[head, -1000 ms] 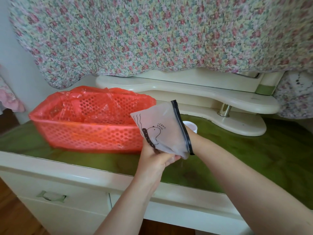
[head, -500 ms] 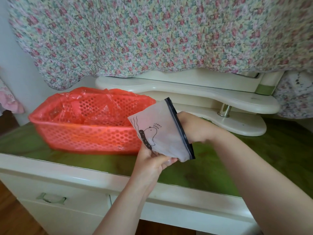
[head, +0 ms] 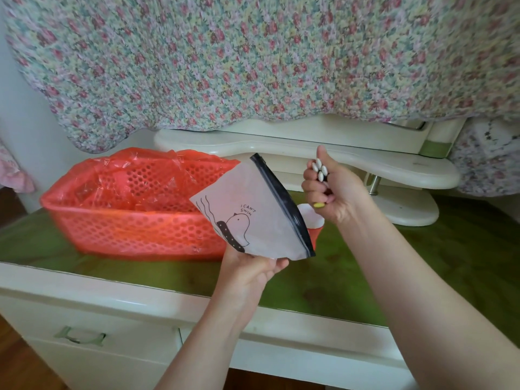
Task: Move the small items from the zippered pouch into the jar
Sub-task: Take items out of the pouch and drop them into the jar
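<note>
Above the worktop, change: the right hand (head: pixel 334 190), half a second ago buried to the wrist in the mouth of the pouch (head: pixel 253 215), is now out of it and raised to the pouch's right, with small items (head: pixel 320 168) in its grip; the pouch has stayed in the left hand's hold, tilted much as before.
Left hand (head: pixel 250 273): closed on the pouch's lower corner, thumb and fingers pinching it from below, forearm rising from the lower edge of the view.
Pouch: frosted, printed with a cartoon creature and the words "I CAN'T SWIM"; its dark zipper edge (head: pixel 284 204) runs diagonally down the right side, facing the right hand.
Right hand: curled into a loose fist just beside the zipper edge, apart from the pouch; it holds a cluster of small white oval items at the top of the fist, and a small yellow piece (head: pixel 319 205) shows at its underside.
Jar (head: pixel 311 218): white rim and red body, standing on the worktop below the right hand, mostly hidden behind the pouch's right edge.
Left surroundings: red perforated basket (head: pixel 132 218) lined with red plastic, on the green worktop (head: pixel 464 249), partly behind the pouch.
Behind: cream shelves (head: pixel 365 161) under a floral cloth (head: pixel 253 57) that hangs over them.
Front: cream drawer with a handle (head: pixel 80 335) at the lower left.
In the way: the pouch sits between the camera and the jar, so the jar's opening cannot be seen fully.
</note>
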`<state>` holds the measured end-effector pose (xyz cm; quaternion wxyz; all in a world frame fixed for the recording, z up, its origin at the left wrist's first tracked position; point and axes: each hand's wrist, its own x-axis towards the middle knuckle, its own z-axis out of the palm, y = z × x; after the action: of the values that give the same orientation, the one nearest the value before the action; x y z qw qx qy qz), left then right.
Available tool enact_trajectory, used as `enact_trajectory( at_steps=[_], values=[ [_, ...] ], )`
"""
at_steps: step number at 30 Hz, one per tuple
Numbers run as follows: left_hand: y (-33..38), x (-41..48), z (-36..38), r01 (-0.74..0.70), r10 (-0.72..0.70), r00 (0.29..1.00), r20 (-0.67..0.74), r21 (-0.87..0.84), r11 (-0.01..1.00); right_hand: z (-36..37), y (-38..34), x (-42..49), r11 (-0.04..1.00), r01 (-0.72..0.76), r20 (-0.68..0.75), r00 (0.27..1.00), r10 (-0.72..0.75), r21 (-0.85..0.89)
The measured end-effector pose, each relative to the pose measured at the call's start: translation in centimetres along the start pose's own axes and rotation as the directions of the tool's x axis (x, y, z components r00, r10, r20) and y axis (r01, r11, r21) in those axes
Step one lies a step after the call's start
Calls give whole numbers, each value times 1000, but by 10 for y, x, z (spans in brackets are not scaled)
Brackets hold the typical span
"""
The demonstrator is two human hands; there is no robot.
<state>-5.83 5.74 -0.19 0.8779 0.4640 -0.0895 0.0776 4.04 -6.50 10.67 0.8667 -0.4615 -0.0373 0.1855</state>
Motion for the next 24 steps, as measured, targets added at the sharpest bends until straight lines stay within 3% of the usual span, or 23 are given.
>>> enact_trajectory(
  at_steps=[5,14,24],
  values=[
    [3,-6,-6,-8,7,999,-32,-15,1000,-12,-7,14,973,49,-143,990,-16,226],
    [1,-5,-5,-60,64,989,-137,36,998,-30,1,28,949,152,-314,947,-60,278],
    [-3,-3,-7,-62,71,984,-162,62,996,-31,7,39,986,161,-400,907,-133,38]
  ],
)
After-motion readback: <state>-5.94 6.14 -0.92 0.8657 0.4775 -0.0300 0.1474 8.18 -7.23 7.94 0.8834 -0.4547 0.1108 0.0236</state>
